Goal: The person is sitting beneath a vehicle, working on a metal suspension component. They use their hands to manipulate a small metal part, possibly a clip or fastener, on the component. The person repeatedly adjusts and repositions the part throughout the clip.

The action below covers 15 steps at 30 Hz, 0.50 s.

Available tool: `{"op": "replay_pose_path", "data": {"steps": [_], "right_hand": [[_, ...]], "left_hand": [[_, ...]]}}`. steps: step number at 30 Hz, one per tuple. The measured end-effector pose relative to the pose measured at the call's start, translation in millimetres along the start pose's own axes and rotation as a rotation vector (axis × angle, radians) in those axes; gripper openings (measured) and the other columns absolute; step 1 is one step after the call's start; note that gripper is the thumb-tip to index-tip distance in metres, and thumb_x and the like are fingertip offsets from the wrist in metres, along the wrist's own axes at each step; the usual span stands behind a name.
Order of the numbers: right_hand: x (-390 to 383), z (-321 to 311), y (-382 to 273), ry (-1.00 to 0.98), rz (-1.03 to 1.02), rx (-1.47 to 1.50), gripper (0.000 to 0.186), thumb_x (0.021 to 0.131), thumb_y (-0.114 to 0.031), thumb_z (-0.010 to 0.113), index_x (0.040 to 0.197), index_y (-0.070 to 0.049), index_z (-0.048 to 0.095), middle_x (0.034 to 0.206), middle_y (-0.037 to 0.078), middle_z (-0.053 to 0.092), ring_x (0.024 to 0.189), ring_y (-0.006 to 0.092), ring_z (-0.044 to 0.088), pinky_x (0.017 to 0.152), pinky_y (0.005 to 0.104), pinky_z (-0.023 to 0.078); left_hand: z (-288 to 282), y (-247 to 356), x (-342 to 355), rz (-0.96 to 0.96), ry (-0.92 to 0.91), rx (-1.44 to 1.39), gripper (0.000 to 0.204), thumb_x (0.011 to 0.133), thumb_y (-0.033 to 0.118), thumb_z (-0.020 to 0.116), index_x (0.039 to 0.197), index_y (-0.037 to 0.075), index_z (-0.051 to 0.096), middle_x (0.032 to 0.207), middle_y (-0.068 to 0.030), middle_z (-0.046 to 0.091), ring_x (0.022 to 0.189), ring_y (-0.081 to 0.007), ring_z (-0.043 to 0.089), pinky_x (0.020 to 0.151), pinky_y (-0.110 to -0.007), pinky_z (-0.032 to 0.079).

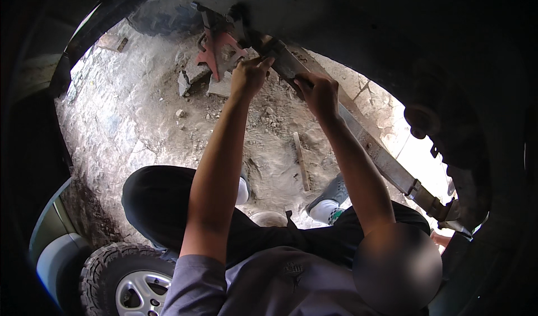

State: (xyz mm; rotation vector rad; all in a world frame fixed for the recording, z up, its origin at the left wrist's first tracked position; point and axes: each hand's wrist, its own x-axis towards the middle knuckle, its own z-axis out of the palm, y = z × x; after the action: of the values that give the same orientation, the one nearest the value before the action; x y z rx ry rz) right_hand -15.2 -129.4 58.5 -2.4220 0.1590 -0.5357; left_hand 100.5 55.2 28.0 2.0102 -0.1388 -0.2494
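A long grey metal beam runs slanting under a vehicle, from the upper middle down to the lower right. My left hand is closed at the beam's near side, its thumb pressed toward the metal; what its fingers hold, if anything, is hidden. Farther right along the same edge, my right hand is curled with its fingertips on the beam. Both arms reach up and forward. Just beyond my left hand, a red jack stand is beside the dark underbody parts.
Broken stone slabs and rubble lie below the jack stand. A thin wooden strip rests on the rough ground near my shoes. At the lower left is a wheel with a knobbly tyre. Dark vehicle parts hang on the right.
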Motion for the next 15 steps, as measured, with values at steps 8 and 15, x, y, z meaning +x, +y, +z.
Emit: {"op": "replay_pose_path", "data": {"steps": [8,15], "right_hand": [[32,31,-17,0.167,-0.045,-0.025,0.016,0.085,-0.02,0.084,0.098,-0.011,0.081,0.087,0.013,0.077,0.081,0.0299,0.076,0.077,0.0402,0.058],[10,14,-18,0.056,0.053,0.088,0.013,0.083,-0.012,0.084,0.095,-0.01,0.08,0.091,0.016,0.075,0.087,0.0344,0.074,0.079,0.0448,0.058]], "left_hand": [[1,12,-5,-0.025,-0.037,0.017,0.041,0.097,0.053,0.065,0.118,0.022,0.081,0.082,-0.007,0.079,0.092,-0.0289,0.077,0.085,-0.043,0.057],[-1,-4,0,0.091,-0.02,0.024,0.04,0.097,0.053,0.065,0.115,0.022,0.081,0.087,-0.0071,0.08,0.089,-0.0295,0.077,0.085,-0.043,0.057]]}}
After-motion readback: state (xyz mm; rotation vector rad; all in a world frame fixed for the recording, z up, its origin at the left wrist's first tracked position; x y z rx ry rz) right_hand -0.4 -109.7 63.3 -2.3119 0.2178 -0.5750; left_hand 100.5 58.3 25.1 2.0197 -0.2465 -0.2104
